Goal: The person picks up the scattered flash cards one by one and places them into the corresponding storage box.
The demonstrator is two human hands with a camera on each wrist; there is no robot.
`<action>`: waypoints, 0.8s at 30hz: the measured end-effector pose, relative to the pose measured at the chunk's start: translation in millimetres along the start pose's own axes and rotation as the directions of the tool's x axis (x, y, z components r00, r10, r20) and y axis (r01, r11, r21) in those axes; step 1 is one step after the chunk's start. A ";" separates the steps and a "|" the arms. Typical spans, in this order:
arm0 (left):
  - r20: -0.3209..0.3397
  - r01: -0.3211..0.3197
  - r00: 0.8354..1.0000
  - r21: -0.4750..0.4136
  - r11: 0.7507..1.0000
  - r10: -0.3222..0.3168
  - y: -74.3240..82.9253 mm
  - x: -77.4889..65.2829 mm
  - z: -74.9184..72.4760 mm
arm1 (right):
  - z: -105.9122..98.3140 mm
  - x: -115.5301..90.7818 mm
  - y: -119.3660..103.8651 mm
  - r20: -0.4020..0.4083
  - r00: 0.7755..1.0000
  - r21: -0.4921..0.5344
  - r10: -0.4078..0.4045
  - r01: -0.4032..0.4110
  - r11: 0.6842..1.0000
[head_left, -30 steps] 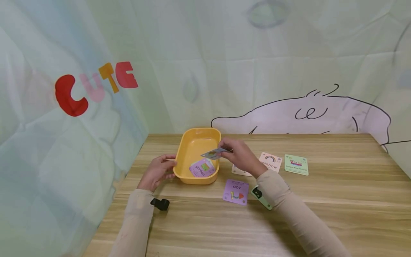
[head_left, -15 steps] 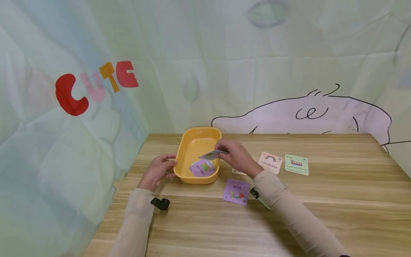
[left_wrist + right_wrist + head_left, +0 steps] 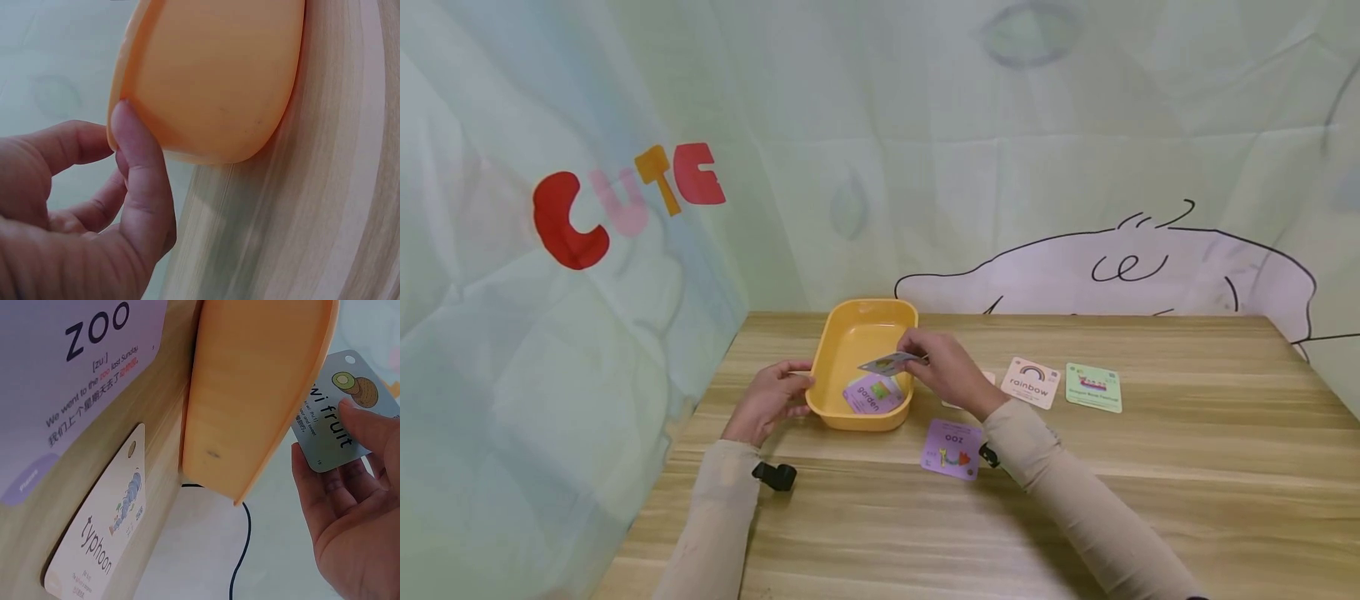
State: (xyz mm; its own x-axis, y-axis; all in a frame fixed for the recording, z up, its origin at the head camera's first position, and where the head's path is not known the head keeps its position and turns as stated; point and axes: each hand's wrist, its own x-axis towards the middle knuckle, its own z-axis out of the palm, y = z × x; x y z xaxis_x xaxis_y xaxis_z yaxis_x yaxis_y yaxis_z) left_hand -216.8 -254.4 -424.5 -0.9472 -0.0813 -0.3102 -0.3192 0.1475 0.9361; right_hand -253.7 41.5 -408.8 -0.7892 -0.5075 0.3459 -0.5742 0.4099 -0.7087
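Observation:
My left hand [image 3: 767, 402] pinches the rim of a yellow plastic tray [image 3: 850, 346] at its left side. In the left wrist view, thumb and fingers sit on either side of the tray wall [image 3: 212, 69]. A purple "garden" flash card [image 3: 867, 398] lies inside at the near end. Over the tray's right rim, my right hand [image 3: 947, 367] holds a blue-grey flash card [image 3: 880, 364] by its edge, tilted nearly flat. The right wrist view shows this "kiwi fruit" card [image 3: 328, 412] pinched between thumb and fingers, beyond the tray's rim.
A purple "zoo" card [image 3: 951, 450] lies nearest on the wooden table. Behind my right hand lie a "rainbow" card [image 3: 1030, 385] and a green dragon boat card [image 3: 1093, 387]. A "typhoon" card [image 3: 103, 531] lies beside the tray. Printed cloth hangs at the left and back.
My right hand has shifted a little to the left with the kiwi fruit card, further over the tray. My right sleeve now covers more of the green card beside "zoo". The left hand stays put.

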 end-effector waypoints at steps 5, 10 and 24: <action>-0.002 0.005 1.000 -0.005 1.000 -0.005 -0.1 -0.1 -0.1 | 2.6 0.9 0.2 -0.007 1.000 -0.013 -0.006 0.006 1.000; -0.004 0.006 1.000 -0.005 1.000 -0.006 -0.5 -0.1 0.0 | 6.4 2.9 -0.6 -0.012 1.000 -0.020 0.008 -0.009 1.000; -0.011 0.009 1.000 -0.004 1.000 -0.010 -0.1 -0.3 0.8 | 14.7 9.4 -3.6 0.020 0.993 -0.015 0.115 -0.115 0.993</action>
State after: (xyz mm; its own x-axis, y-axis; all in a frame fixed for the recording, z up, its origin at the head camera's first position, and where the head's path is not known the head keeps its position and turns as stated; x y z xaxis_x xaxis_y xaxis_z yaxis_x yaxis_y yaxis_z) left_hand -216.5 -253.7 -424.6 -0.9437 -0.0939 -0.3172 -0.3280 0.1432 0.9338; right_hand -255.8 24.2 -412.0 -0.8455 -0.4719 0.2497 -0.4830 0.4769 -0.7344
